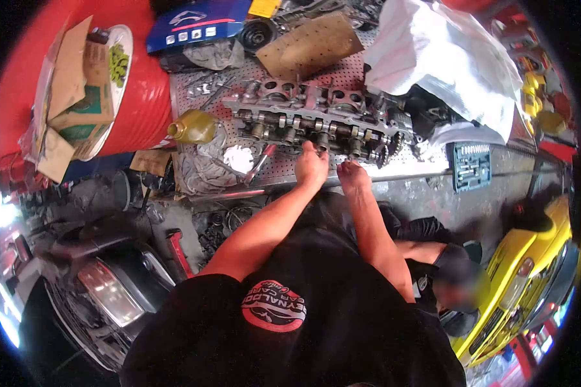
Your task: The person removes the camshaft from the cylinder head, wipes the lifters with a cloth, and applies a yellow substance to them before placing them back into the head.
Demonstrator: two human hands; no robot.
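A metal cylinder head [290, 121] with shafts and round lobes along its front side lies on the perforated metal bench [203, 97]. My left hand [312, 166] is at its front edge, fingers bent and reaching up against the lower middle part. Just to the right, my right hand [353, 175] is held below the same edge with its fingers curled in. What either hand grips, if anything, is too small or hidden to make out. A red-handled tool [261, 162] lies on the bench to the left of my left hand.
An amber bottle [195, 127] and crumpled plastic [206, 164] lie left. A brown perforated sheet [310, 48] and silvery sheet [442, 58] lie behind. A socket set [471, 166] is at right. Another person [455, 277] crouches lower right, near a yellow car part [523, 277].
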